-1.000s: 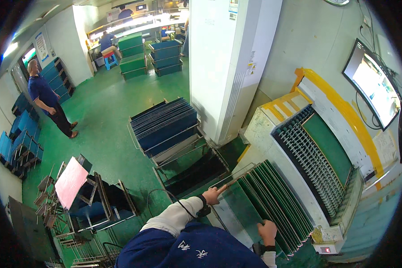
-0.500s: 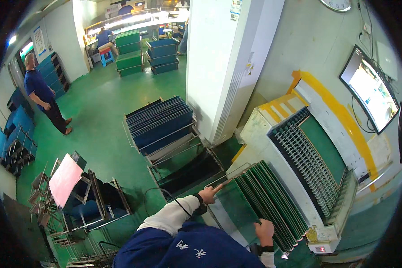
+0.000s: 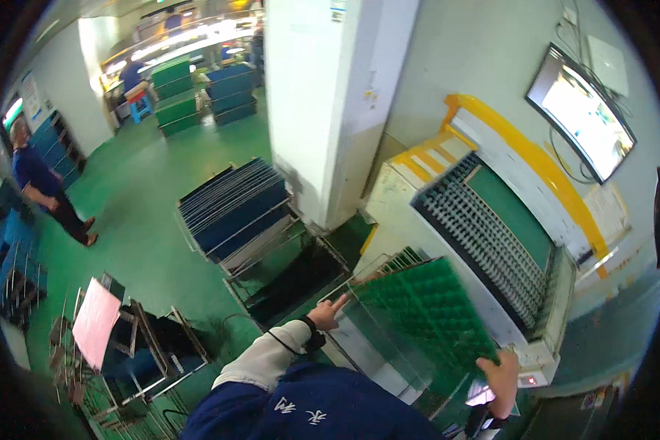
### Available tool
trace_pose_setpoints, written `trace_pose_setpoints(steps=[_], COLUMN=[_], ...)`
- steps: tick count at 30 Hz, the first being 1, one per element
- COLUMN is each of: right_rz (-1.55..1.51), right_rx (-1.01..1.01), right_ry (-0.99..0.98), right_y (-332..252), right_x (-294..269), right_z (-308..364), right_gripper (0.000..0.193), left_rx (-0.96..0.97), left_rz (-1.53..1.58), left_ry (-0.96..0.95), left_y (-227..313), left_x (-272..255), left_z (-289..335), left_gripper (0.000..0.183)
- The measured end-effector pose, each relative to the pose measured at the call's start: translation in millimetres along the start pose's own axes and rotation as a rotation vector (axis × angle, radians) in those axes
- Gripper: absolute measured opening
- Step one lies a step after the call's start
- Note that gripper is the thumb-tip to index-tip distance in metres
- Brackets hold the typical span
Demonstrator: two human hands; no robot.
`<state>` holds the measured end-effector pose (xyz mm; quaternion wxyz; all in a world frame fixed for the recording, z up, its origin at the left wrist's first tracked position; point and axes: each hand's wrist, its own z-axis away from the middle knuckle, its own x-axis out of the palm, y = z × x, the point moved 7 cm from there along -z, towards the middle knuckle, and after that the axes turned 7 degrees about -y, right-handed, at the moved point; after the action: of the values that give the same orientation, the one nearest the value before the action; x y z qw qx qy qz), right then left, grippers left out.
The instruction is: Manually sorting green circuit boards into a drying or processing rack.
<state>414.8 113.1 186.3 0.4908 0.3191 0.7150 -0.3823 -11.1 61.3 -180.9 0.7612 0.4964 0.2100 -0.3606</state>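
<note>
A broad green circuit-board panel [image 3: 433, 315] tilts up out of a wire rack at my front right, its face blurred by motion. My right hand [image 3: 500, 378] grips its near right corner, thumb on the face side. At the opposite end, my left hand [image 3: 326, 313] has its fingertips at the panel's left corner, index finger extended; the contact there is small in view. A translucent greenish sheet area shows below the panel, nearer my body. More of the rack [image 3: 403, 260] shows behind the panel, which hides most of its contents.
A roller conveyor machine [image 3: 491, 242] stands to the right, below a wall monitor [image 3: 583, 110]. Ahead are a rack of blue panels [image 3: 235, 209] and a white pillar [image 3: 337, 110]. At left stands a cart with a pink sheet [image 3: 95, 323]; a person [image 3: 40, 180] stands beyond.
The panels stood on edge in the rack; now one panel leans with its broad face showing. My right hand has moved right to its corner. The whole view has shifted.
</note>
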Motion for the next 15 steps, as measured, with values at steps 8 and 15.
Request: trace_pose_setpoints(steps=[8,15], right_rz=[-1.097,-1.708], right_rx=[0.424,0.316], right_ry=[0.418,0.267], right_y=[34,51], right_x=[-30,50], right_z=[-1,-30], right_gripper=[0.028,0.034], left_rx=[0.019,0.027], left_rz=[-0.005,-0.029], left_ry=[-0.025,-0.061], left_y=[-2,-1], left_x=[-2,-4], left_z=[-1,-3], left_gripper=[0.111,0.115])
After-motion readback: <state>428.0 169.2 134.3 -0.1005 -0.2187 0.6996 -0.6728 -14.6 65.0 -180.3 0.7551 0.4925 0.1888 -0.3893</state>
